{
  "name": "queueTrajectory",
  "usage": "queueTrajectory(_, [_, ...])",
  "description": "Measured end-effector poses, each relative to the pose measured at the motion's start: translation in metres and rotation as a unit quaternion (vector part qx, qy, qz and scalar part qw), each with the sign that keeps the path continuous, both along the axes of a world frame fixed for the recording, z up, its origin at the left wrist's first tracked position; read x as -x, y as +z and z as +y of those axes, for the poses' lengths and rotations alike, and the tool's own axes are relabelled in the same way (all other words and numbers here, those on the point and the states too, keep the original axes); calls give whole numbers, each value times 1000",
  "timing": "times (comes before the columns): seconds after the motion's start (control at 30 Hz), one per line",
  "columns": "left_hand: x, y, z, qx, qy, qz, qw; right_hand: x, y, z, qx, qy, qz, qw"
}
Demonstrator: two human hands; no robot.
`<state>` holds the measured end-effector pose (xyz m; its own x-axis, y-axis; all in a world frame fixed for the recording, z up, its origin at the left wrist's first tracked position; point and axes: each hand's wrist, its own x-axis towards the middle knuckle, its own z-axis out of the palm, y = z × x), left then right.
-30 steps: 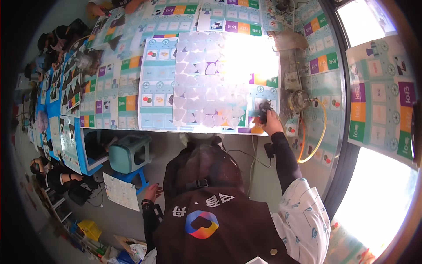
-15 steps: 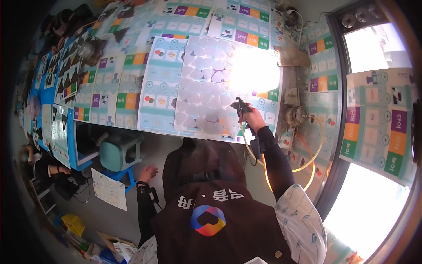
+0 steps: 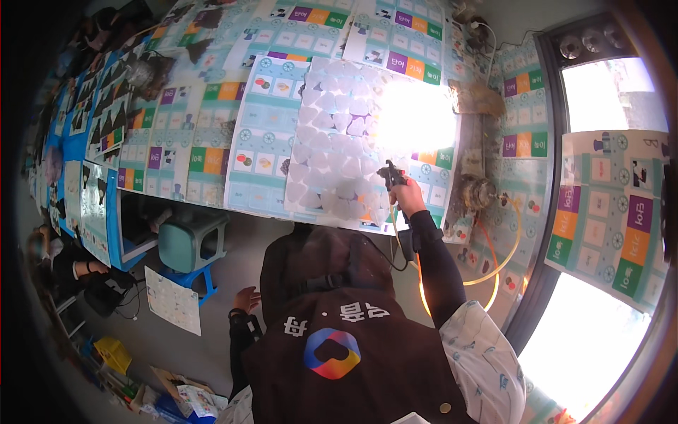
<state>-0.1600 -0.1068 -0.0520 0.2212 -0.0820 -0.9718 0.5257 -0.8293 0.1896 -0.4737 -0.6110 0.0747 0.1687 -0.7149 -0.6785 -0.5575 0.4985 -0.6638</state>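
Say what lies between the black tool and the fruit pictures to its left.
Head view: a pale sheet of rounded shapes, left of the black tool.

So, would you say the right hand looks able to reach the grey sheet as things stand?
Probably yes: the right hand is close to the grey sheet; only the spray gun it holds may hinder touching.

Right hand [image 3: 407,196]: passage leftward over grey-white sheet [image 3: 318,152]; metal pot [image 3: 474,191] blocks right side; orange hose [image 3: 422,284] hangs behind. Left hand [image 3: 246,299]: gap leftward; green stool [image 3: 185,244] obstructs ahead-left; lap [image 3: 321,258] bounds right.
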Motion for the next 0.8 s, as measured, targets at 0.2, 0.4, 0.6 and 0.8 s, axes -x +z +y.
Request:
queueTrajectory(0.2, [-8, 4, -28, 46, 6, -19, 999, -7, -3, -1, 15, 5, -42, 999])
queueTrajectory(0.4, [-21, 5, -51, 97, -20, -56, 993, 3, 3, 10, -4, -40, -25, 999])
queueTrajectory(0.6, [-26, 1, -36, 98, -8, -41, 994, -12, -5, 17, 56, -27, -19, 998])
queueTrajectory(0.8, [-39, -116, 22, 250, -105, 15, 962, 20, -84, 6, 11, -46, -101, 994])
